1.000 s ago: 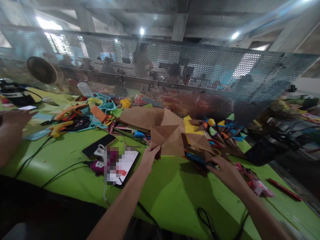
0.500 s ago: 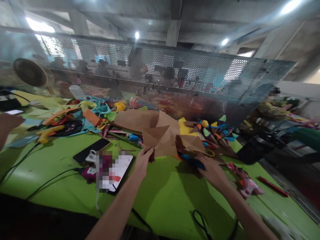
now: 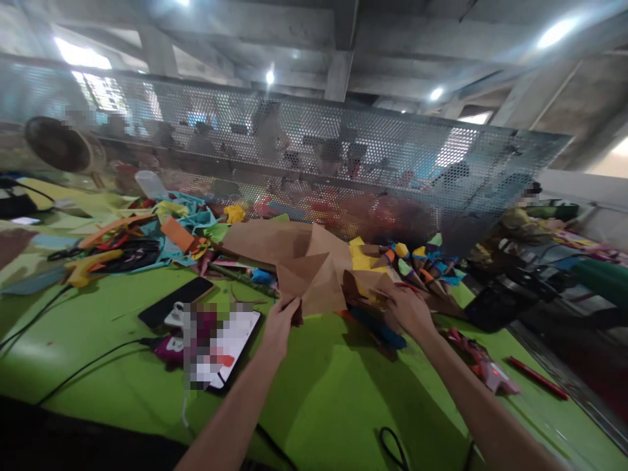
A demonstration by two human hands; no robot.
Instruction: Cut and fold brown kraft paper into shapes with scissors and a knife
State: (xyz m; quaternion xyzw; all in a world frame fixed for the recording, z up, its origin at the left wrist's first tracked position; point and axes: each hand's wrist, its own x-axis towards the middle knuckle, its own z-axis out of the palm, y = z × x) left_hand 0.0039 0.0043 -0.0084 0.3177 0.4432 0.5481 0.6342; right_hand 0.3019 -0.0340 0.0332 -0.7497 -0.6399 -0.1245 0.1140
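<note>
Fingers (image 3: 293, 305) of the left hand (image 3: 277, 327) are being pinched onto the folded brown paper (image 3: 316, 282) above the green surface (image 3: 318, 392), while the right hand (image 3: 411, 310), its grip indistinguishable, is being held at a smaller brown paper piece (image 3: 364, 284).

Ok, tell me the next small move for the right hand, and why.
I'd probably bring the right hand over to steady the right edge of the creased brown paper: the left hand pinches it near its lower left corner, and no hand is on that right edge. Whether the right hand grips anything, I can't tell.
</note>
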